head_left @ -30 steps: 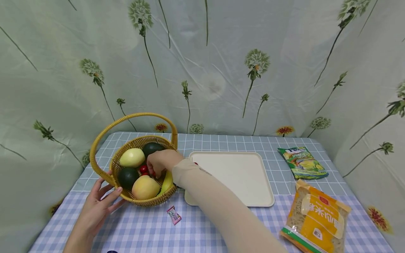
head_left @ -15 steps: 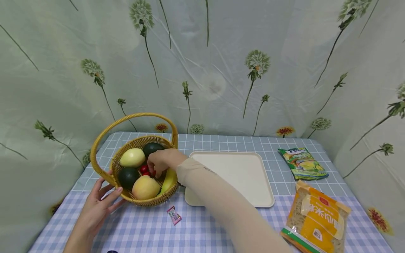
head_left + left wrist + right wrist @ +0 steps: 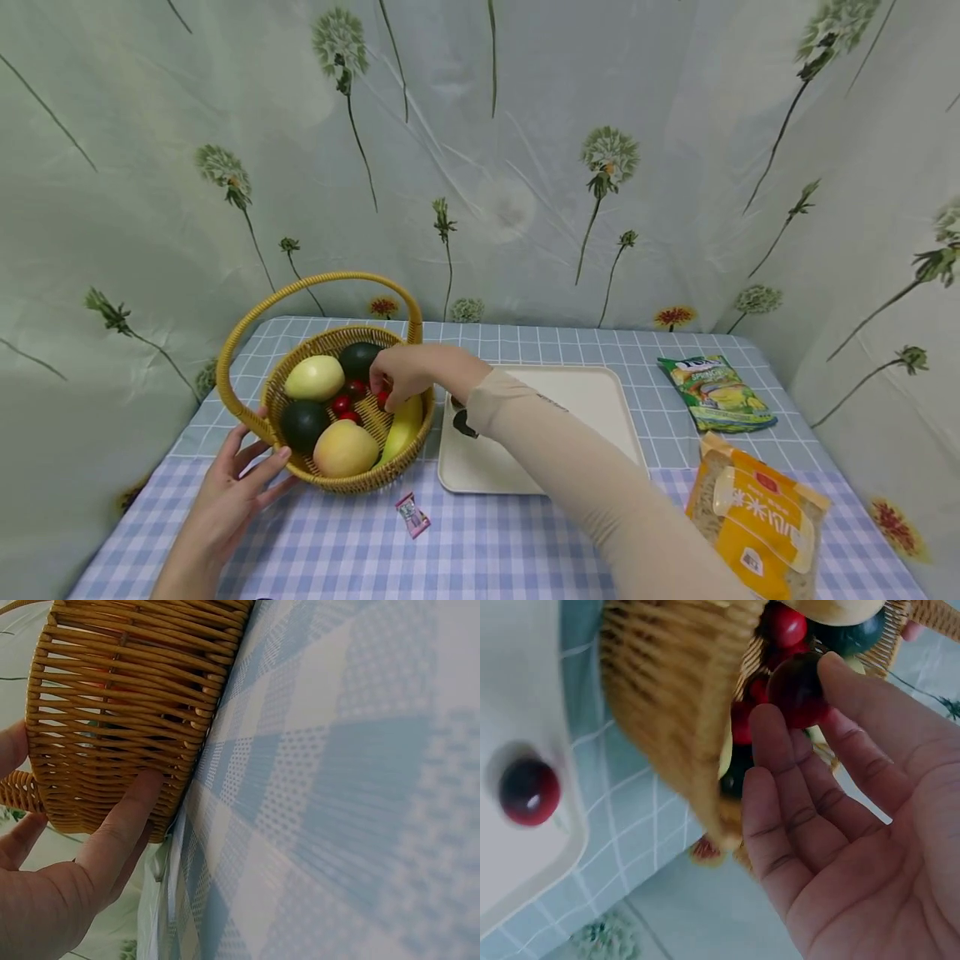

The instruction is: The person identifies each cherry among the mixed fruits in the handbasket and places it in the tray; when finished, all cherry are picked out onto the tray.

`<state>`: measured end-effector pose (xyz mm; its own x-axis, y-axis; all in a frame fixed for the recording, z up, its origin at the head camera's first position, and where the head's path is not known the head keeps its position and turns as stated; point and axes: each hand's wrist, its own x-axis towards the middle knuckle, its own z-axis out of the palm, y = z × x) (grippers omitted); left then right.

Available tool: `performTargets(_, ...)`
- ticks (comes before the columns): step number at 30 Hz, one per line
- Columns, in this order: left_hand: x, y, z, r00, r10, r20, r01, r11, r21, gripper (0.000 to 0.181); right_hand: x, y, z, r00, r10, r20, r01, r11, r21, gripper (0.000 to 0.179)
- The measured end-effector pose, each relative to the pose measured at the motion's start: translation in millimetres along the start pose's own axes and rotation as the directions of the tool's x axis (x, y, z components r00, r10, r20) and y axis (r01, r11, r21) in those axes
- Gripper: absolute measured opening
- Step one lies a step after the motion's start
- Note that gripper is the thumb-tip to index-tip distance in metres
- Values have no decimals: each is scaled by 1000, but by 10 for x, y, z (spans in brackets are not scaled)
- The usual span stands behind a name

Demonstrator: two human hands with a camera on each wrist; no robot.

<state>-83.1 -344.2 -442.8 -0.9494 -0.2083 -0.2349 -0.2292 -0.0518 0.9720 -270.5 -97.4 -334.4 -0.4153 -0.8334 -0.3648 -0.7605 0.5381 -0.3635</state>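
Note:
My right hand (image 3: 408, 375) pinches a dark red cherry (image 3: 795, 690) between thumb and fingertips, above the right side of the wicker basket (image 3: 360, 479). Inside the basket lie several more red cherries (image 3: 341, 405), a peach (image 3: 346, 448), a banana (image 3: 403, 429), a pale yellow-green fruit (image 3: 314, 377) and two dark green fruits, one of them an avocado-like fruit (image 3: 303, 425) at the left. My left hand (image 3: 228, 492) rests against the basket's outer left side with spread, mostly straight fingers (image 3: 124, 821), near the foot of the handle.
A white tray (image 3: 480, 475) stands right of the basket, partly behind my right arm; a similar cherry (image 3: 529, 790) lies on it. A small pink wrapped sweet (image 3: 412, 515) lies in front. On the right are a green packet (image 3: 716, 393) and an orange-yellow bag (image 3: 757, 521).
My right hand has risen from among the fruit and moved right, with a cherry between its fingers. More cherries show in the basket. The left hand has stayed at the basket's side.

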Motion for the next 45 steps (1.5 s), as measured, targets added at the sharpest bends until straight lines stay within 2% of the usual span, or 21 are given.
performTargets(13,-12,-12,-46,999,32,14,-31,999,-39,75,-530,388,-32,993,-59,-99,72,988,135,28)
performTargets(21,-7,-14,-33,999,46,19,-45,998,-50,75,-764,598,-17,993,7,-114,17,978,209,27)
performTargets(34,13,-4,-5,999,35,20,-34,999,-32,75,-903,1064,209,981,109,-161,-69,969,235,29)
performTargets(40,19,-10,-2,999,35,13,-34,999,-28,75,-921,1165,291,974,137,-182,-87,962,258,27)
performTargets(45,17,-18,-5,999,39,24,-39,999,-22,76,-903,1212,396,972,165,-169,-110,949,295,24)
